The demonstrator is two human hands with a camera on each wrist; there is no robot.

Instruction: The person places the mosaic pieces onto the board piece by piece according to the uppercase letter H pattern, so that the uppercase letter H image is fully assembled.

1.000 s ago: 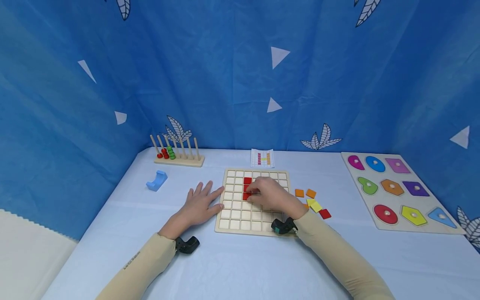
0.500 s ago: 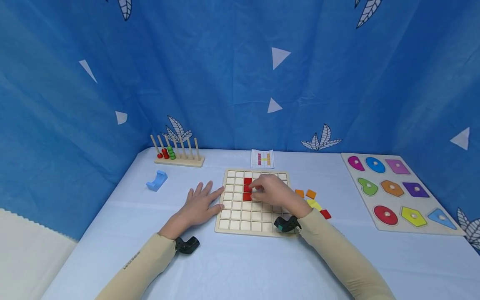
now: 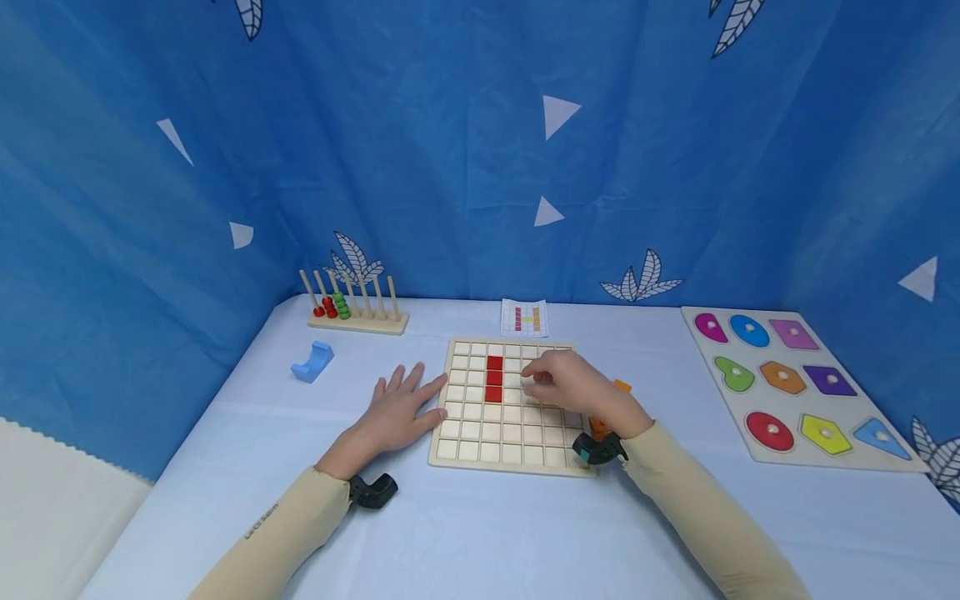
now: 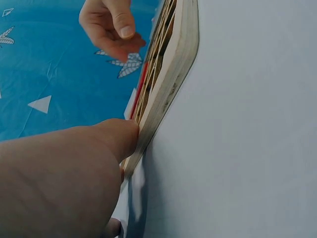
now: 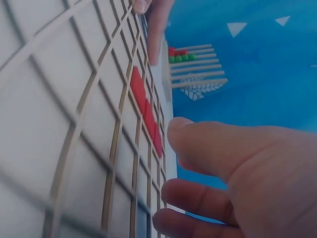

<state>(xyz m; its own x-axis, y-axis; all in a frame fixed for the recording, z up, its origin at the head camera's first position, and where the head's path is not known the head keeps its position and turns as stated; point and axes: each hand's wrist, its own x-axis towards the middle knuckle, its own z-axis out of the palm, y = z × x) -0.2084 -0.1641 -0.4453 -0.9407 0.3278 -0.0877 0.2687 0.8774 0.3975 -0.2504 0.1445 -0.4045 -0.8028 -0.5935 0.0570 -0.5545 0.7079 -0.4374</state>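
Observation:
A wooden grid board (image 3: 468, 432) lies on the table, with a column of 3 red square tiles (image 3: 494, 378) in its cells. My left hand (image 3: 392, 417) rests on the tablecloth with fingers spread, its thumb and index finger touching the board's left edge. Over the board's right part hovers my right hand (image 3: 576, 385), fingers loosely bent, holding nothing that I can see. The right wrist view shows the thumb (image 5: 198, 144) apart from the fingers, with the red tiles beyond. Orange tiles (image 3: 622, 386) lie right of the board, partly hidden by my right hand and wrist.
Behind the board lies a printed pattern card (image 3: 524, 318). A peg abacus (image 3: 358, 322) with red and green beads stands at the back left, near a blue curved block (image 3: 312, 362). At the right lies a shape puzzle board (image 3: 806, 385). A blue curtain (image 3: 465, 150) hangs behind.
My right hand has moved right, away from the red tiles, which now show fully. It now covers most of the loose tiles. My left hand has stayed in place.

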